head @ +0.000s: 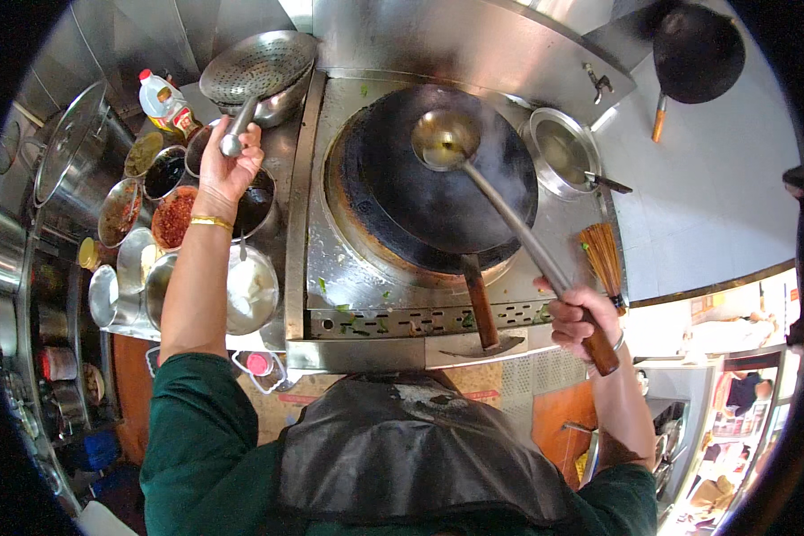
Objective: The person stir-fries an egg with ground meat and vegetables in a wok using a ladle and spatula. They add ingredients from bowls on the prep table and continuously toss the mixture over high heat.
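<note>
A perforated metal strainer (258,65) rests over a steel bowl (288,104) at the upper left, and my left hand (231,157) is closed around its handle. My right hand (583,320) grips the wooden end of a long-handled steel ladle (445,139). The ladle's bowl, with some yellowish liquid in it, is over a black wok (415,194) on the stove ring. Steam or smoke rises from the wok. Its wooden handle (482,305) points towards me, held by neither hand.
Several containers of sauces and seasonings, such as a pot of red chilli sauce (174,218), stand left of the stove (355,275). To the right are a metal pot of liquid (563,151), a bamboo wok brush (601,258) and a tap (598,84). Another wok (700,53) is at the upper right.
</note>
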The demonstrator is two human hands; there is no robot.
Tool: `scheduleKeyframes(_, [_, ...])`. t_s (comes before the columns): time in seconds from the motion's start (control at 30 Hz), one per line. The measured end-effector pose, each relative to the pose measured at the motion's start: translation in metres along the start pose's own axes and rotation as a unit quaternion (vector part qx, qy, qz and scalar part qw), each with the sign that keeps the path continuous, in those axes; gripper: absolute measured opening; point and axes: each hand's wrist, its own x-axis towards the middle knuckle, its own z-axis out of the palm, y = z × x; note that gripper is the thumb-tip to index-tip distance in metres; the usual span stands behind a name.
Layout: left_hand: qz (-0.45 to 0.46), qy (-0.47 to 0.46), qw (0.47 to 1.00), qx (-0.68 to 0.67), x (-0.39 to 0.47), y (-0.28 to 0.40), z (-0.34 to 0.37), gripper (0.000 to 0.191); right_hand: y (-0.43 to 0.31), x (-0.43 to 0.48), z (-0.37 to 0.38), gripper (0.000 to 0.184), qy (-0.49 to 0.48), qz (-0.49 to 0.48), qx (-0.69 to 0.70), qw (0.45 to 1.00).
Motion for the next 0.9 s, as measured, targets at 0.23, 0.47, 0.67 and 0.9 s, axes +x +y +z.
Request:
scheduleKeyframes(0.23, [0.092, 0.15, 0.984, -0.006, -0.098, -0.075, -0.003, 0.052, 0.038, 0.002, -0.061, 0.038, 0.012, 0.026, 0.063, 0.998])
scheduleKeyframes(0.47, [0.052, 0.264, 0.949, 0.167, -0.309, -0.193, -0.02, 0.028, 0.061, 0.017, -0.12, 0.051, 0.002, 0.029, 0.001, 1.0])
scheduleKeyframes(0.67, [-0.071, 0.463, 0.799, 0.377, -0.5, -0.29, -0.1, 0.024, 0.111, 0.024, -0.196, 0.062, -0.095, 0.037, 0.04, 0.994])
scheduleKeyframes(0.9, [-0.29, 0.498, 0.496, 0.65, -0.699, -0.339, -0.174, 0.044, 0.246, 0.015, -0.214, 0.046, 0.072, 0.283, -0.002, 0.957])
